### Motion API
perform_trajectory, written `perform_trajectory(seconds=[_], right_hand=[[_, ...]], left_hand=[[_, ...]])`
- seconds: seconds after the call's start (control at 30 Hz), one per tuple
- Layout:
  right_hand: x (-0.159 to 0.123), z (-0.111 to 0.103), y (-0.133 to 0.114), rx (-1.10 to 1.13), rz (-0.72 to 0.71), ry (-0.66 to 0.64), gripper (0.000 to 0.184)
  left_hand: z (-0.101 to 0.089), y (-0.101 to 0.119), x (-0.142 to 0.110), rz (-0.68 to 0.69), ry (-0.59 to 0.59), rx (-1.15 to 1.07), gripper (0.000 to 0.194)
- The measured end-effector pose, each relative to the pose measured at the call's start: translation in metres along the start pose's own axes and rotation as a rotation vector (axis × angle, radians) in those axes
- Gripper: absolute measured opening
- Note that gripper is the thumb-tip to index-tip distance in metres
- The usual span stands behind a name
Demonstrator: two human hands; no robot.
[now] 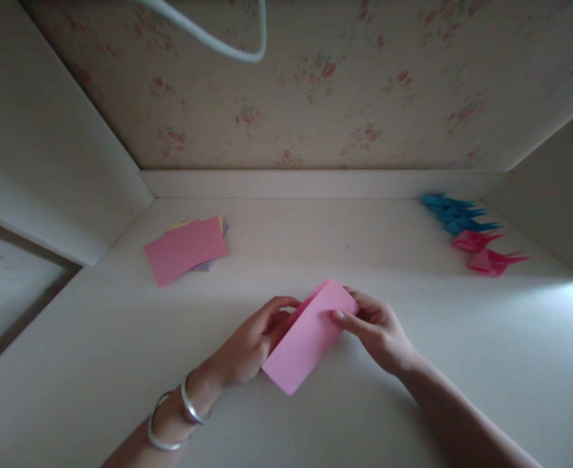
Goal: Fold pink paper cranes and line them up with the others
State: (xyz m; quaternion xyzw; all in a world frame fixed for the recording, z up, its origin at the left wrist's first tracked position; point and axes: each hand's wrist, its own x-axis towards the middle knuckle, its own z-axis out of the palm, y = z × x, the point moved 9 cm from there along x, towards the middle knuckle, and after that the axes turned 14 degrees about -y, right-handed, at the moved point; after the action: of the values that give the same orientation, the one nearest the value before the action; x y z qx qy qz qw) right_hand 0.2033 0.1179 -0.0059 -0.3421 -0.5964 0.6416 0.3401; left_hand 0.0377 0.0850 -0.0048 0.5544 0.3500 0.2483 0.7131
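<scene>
Bangles (189, 408): two, silver, worn on the left wrist.
Left hand (254, 338): at the sheet's left edge, fingers curled and partly hidden behind it; cannot tell whether it grips.
Right hand (381, 331): closed on the sheet's upper right end, thumb on the front, fingers behind.
Pink sheet (303, 344): one, folded, held slantwise between both hands, over the white tabletop (286, 240).
Paper stack (186, 250): far left; pink uppermost, yellow and purple edges showing.
Pink folded figures (491, 261): two, pointed, far right.
Blue folded figures (459, 214): group, just beyond the pink.
Wall (310, 117): floral, at back.
</scene>
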Motion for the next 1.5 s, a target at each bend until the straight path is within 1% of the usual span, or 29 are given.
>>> perform_trajectory(seconds=[0.07, 0.1, 0.17, 0.23, 0.3, 0.37, 0.47, 0.53, 0.63, 0.7, 0.8, 0.97, 1.07, 1.17, 1.27, 1.37, 1.5], right_hand=[[0.000, -0.001, 0.001, 0.035, 0.014, 0.031, 0.027], [0.000, -0.001, 0.002, 0.043, 0.023, 0.038, 0.030], [0.000, -0.001, 0.005, 0.037, 0.037, 0.057, 0.030], [0.000, -0.003, 0.005, 0.016, 0.025, 0.099, 0.030], [0.000, -0.005, 0.006, 0.016, 0.002, 0.131, 0.033], [0.000, -0.004, 0.007, 0.063, -0.011, 0.141, 0.040], [0.001, -0.002, 0.008, 0.154, -0.013, 0.146, 0.046], [0.001, -0.004, 0.009, 0.179, -0.006, 0.168, 0.042], [-0.001, -0.009, 0.013, 0.147, 0.023, 0.224, 0.030], [-0.003, -0.013, 0.014, 0.103, 0.040, 0.258, 0.027], [-0.004, -0.014, 0.014, 0.074, 0.060, 0.275, 0.027], [-0.004, -0.012, 0.014, 0.058, 0.091, 0.268, 0.029], [-0.005, -0.011, 0.013, 0.068, 0.081, 0.256, 0.030], [-0.005, -0.009, 0.013, 0.073, 0.073, 0.237, 0.030], [-0.005, -0.009, 0.014, 0.073, 0.065, 0.229, 0.029], [-0.005, -0.009, 0.013, 0.064, 0.056, 0.231, 0.028], [-0.005, -0.010, 0.012, 0.042, 0.067, 0.250, 0.027]], left_hand=[[0.000, 0.000, 0.000, -0.014, 0.016, -0.046, 0.039], [0.001, 0.000, 0.001, -0.019, 0.006, -0.071, 0.044], [0.005, -0.001, 0.002, -0.026, -0.034, -0.094, 0.047], [0.005, -0.003, 0.002, -0.028, -0.027, -0.021, 0.051], [0.002, -0.004, 0.002, -0.015, 0.022, 0.096, 0.062], [0.001, -0.006, 0.002, -0.001, 0.065, 0.198, 0.060], [0.004, -0.006, 0.004, 0.037, 0.076, 0.255, 0.054], [0.007, -0.002, 0.005, 0.079, 0.076, 0.278, 0.052], [0.009, 0.004, 0.004, 0.110, 0.073, 0.311, 0.052], [0.011, 0.003, 0.004, 0.097, 0.047, 0.313, 0.055], [0.014, 0.000, 0.005, 0.071, 0.013, 0.306, 0.058], [0.013, -0.007, 0.005, 0.022, 0.001, 0.226, 0.062], [0.012, -0.010, 0.005, -0.015, 0.001, 0.175, 0.060], [0.011, -0.008, 0.006, -0.005, 0.017, 0.161, 0.055], [0.012, -0.006, 0.007, 0.016, 0.020, 0.189, 0.055], [0.012, -0.007, 0.007, 0.017, 0.015, 0.213, 0.056], [0.011, -0.006, 0.006, 0.038, 0.027, 0.241, 0.052]])
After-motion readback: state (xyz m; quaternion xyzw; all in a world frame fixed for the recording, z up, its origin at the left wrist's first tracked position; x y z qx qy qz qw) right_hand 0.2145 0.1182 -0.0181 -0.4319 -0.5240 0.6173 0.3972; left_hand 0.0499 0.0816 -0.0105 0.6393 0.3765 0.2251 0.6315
